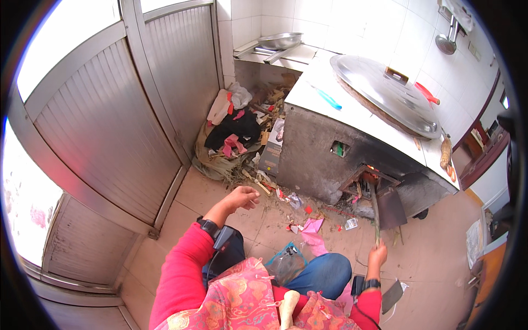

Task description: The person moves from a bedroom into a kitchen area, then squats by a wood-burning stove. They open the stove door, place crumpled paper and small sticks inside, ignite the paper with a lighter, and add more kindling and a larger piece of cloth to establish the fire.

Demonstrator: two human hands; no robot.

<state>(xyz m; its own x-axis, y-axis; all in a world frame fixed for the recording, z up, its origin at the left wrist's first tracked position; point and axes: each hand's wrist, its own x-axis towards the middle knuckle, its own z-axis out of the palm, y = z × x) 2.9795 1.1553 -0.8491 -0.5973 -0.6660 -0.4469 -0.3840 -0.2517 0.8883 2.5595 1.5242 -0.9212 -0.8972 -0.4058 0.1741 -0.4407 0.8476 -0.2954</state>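
My right hand (377,255) grips the near end of a long wooden stick (375,214). Its far end reaches into the firebox opening (368,180) of a masonry stove (313,152), where small flames glow. A dark metal flap (392,209) sits beside the stick, below the opening. Over the floor to the left, my left hand (242,198) hangs with bent fingers and nothing visible in it. Ahead of that hand lie wood scraps (262,187) and a dark printed carton (271,154) leaning on the stove's side.
A large metal lid (383,90) covers the stovetop, near a blue-handled knife (328,99). A sack of scraps (214,163) with black cloth (233,130) stands by the metal door (185,70). Pink paper (313,237) and a plastic bag (286,262) lie before my knees.
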